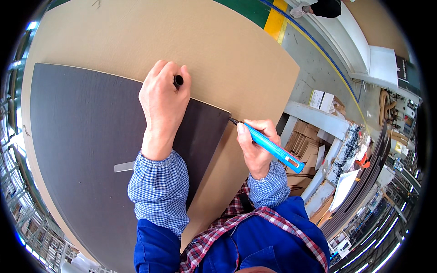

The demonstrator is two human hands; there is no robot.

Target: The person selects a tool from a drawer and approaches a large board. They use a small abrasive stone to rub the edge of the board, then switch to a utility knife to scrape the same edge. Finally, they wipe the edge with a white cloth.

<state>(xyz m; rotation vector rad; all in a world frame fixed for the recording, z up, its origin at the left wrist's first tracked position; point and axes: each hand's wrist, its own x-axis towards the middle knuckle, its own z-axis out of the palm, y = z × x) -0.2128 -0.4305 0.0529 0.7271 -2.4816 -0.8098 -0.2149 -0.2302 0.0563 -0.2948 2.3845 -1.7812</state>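
A dark brown wood-grain panel [100,118] lies on a large sheet of tan cardboard [218,50]. In my right hand [258,148] is a blue marker pen [275,148], tilted, its dark tip at the panel's far right corner. My left hand [164,93] rests over the panel's far edge with its fingers curled round a black marker cap [178,81], whose open end shows. Beside my left sleeve a clear strip [124,167] lies on the panel.
To the right stands a white-grey frame [318,119] with folded cardboard [307,143] inside. Stacked dark panels [364,182] and white paper [344,189] lie beyond it. At the top right another person's foot [300,10] shows near a white ledge [355,50].
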